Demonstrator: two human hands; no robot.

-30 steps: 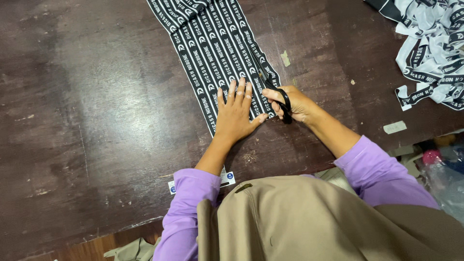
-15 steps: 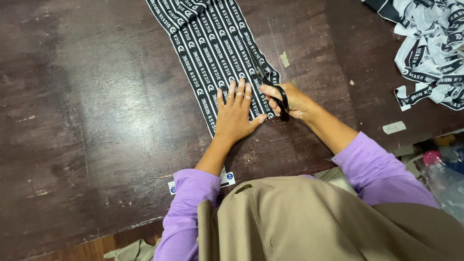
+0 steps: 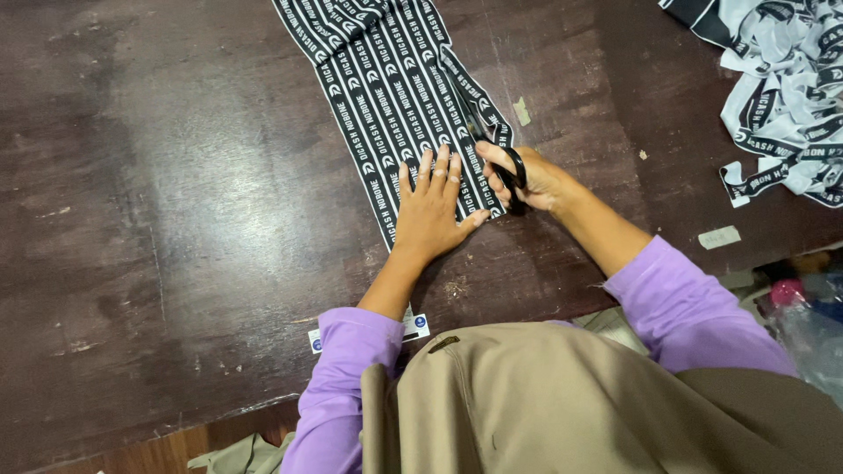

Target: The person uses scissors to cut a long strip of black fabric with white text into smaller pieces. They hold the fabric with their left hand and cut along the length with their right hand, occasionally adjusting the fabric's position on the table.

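A long black fabric sheet printed with rows of white lettering lies on the dark wooden table, running from the top edge towards me. My left hand presses flat on its near end, fingers spread. My right hand grips black-handled scissors, whose blades lie along the sheet's right edge where a narrow strip is partly separated.
A heap of cut black-and-white strips sits at the table's far right. Small paper scraps lie near the right edge. A small label sticker is by my left sleeve. Bottles stand beyond the table at right.
My right hand with the scissors has crept slightly farther up along the sheet's right edge. The left hand stays pressed in place.
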